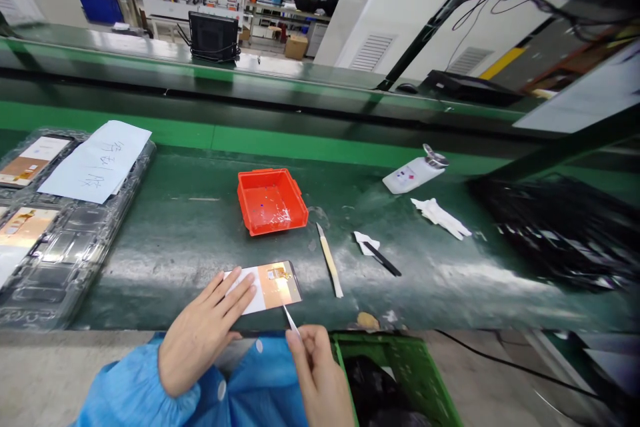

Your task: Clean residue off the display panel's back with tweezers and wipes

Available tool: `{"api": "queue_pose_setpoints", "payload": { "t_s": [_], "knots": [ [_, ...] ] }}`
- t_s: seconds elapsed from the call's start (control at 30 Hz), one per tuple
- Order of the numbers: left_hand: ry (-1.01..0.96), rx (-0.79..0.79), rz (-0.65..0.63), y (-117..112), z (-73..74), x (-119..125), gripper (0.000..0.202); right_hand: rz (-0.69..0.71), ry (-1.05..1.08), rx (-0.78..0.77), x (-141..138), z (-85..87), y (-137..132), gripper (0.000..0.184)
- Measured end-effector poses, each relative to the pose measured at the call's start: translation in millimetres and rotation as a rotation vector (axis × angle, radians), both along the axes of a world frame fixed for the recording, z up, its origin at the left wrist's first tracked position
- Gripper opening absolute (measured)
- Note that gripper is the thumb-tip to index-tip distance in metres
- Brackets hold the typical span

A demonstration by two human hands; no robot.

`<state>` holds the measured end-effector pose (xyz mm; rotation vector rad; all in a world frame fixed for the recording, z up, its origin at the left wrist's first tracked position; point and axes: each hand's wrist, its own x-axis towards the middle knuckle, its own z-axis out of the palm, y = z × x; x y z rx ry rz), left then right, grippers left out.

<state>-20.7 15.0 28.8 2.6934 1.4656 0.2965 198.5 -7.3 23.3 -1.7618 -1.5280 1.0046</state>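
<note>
A flat rectangular panel [270, 285] is laid on the green bench [170, 240] near its front edge; its white end is pressed under the fingers of the left hand [203, 330], which is spread flat with nothing grasped, while its copper-coloured end is left uncovered to the right of those fingertips; a slim pointed tool [291, 321] is pinched between thumb and fingers of the right hand [316, 363], the grip being closed around its lower part; the panel is thus not held by this hand but lies just beyond it, with the tool's tip brought to the panel's near edge; whether the edge is touched cannot be told; beyond the panel an orange-red tray [270, 208] is set; to the panel's right a knife [330, 261] with a pale handle is placed, its blade pointed away from the front edge.
</note>
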Motion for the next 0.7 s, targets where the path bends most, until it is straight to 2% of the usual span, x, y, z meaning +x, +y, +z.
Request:
{"api": "queue_pose_setpoints", "payload": {
  "t_s": [0.13, 0.3, 0.43, 0.57, 0.7],
  "knots": [
    [-0.014, 0.006, 0.000, -1, 0.3, 0, 0.071, 0.010, -0.043, 0.042, -1, 1.5, -3, 0.029],
    [-0.030, 0.020, -0.010, 1, 0.0, -2, 0.068, 0.032, -0.096, 0.072, 4, -0.5, -3, 0.037],
    [-0.072, 0.053, -0.044, -1, -0.8, -5, 0.057, 0.100, -0.007, 0.013, 9, -2.7, -6, 0.039],
    [-0.091, 0.096, -0.057, -4, -4.3, -4, 0.044, 0.034, 0.075, -0.025, 11, -5.0, -14, 0.034],
    [-0.087, 0.128, -0.058, -5, -8.4, -1, 0.041, -0.005, 0.160, -0.075, 10, -9.1, -20, 0.033]
  ]
}}
